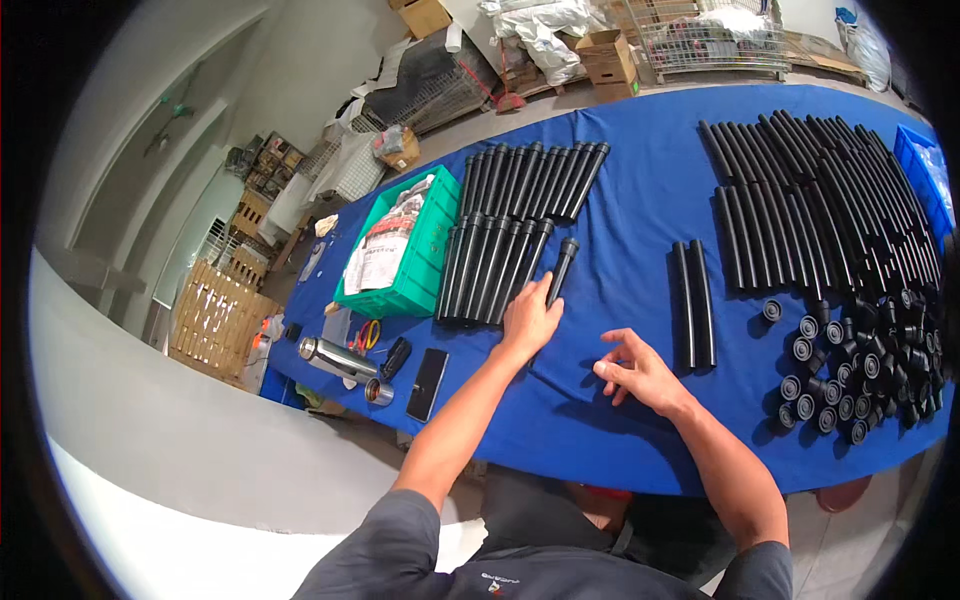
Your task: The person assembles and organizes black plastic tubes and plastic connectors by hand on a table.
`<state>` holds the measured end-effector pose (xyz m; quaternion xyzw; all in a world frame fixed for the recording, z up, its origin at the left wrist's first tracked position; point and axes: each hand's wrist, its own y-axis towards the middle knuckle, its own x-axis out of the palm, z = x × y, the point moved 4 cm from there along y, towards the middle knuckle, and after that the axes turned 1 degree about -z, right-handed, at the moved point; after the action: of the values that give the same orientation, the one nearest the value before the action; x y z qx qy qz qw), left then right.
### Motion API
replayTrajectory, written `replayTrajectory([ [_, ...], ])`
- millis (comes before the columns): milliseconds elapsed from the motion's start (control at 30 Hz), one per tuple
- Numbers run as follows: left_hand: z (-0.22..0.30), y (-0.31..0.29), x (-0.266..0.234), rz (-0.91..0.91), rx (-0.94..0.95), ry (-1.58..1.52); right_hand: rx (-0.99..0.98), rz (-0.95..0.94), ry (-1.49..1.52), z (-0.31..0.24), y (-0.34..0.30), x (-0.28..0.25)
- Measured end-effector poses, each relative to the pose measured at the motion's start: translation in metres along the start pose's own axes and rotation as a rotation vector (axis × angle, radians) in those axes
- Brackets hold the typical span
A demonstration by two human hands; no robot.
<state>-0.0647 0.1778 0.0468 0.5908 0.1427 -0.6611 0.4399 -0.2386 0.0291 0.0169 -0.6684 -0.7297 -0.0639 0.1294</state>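
Note:
My left hand (532, 322) is closed around a black tube (564, 266) with a wider cap on its far end. It holds the tube just right of two rows of similar capped tubes (487, 265) lying side by side. My right hand (642, 373) hovers over the blue cloth with nothing in it, thumb and fingers apart and partly curled. To its right lie two plain black tubes (694, 305), nearly parallel. Beyond them, at the right, is a loose heap of black round end caps (845, 378), several showing ringed grey faces.
Many plain black tubes (790, 225) fill the far right, beside a blue bin (914, 165). A green crate (432, 240) with printed paper stands left. Near it are a steel flask (338, 357), scissors (371, 334) and a phone (428, 384). Cartons and wire cages stand behind the table.

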Motion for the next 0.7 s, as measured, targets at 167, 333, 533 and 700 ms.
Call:
replayTrajectory([
  [167, 0.005, 0.038, 0.024, -0.104, -0.035, 0.186, -0.005, 0.020, 0.002, 0.009, 0.001, -0.006],
  [333, -0.005, 0.050, 0.027, -0.175, -0.075, 0.303, -0.006, 0.005, -0.074, 0.008, 0.002, -0.004],
  [533, -0.008, 0.052, 0.033, -0.092, -0.064, 0.355, -0.012, -0.011, -0.129, 0.008, 0.001, -0.004],
  [700, -0.009, 0.048, 0.034, -0.026, 0.037, 0.408, -0.012, -0.008, -0.158, 0.008, 0.000, -0.004],
])
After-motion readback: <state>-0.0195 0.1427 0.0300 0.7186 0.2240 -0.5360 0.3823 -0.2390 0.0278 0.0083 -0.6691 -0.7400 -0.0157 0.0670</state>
